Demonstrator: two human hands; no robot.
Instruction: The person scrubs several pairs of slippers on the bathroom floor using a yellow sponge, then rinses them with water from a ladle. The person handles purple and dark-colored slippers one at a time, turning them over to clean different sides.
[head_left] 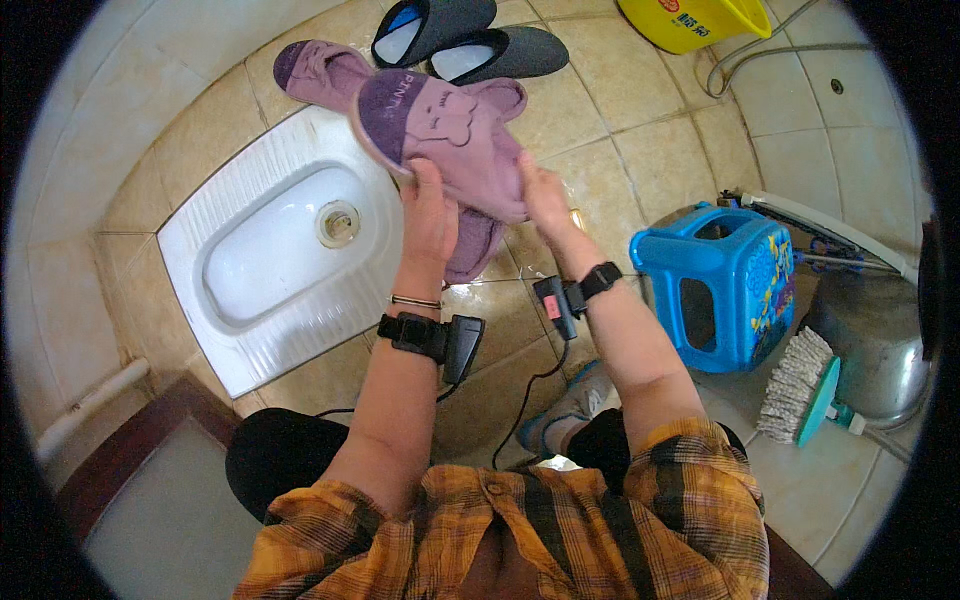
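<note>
A mauve slipper (pixel 455 135) with a dark purple toe and a stitched face is held up between my two hands. My left hand (pixel 430 215) grips its lower left side, thumb on top. At the slipper's right edge, my right hand (pixel 543 195) is closed on it, its fingertips partly hidden. Beneath the held slipper shows a fuzzy mauve piece (pixel 475 248); I cannot tell whether it is part of the same slipper. A matching mauve slipper (pixel 325 75) lies on the floor just beyond. Dark devices are strapped to both wrists.
A white squat toilet (pixel 290 235) is set in the tiled floor at left. Dark grey slippers (pixel 515 52) lie at the far side, with a yellow basin (pixel 690 22) to their right. A blue stool (pixel 715 285), a mop head (pixel 800 390) and a metal pot (pixel 870 345) stand at right.
</note>
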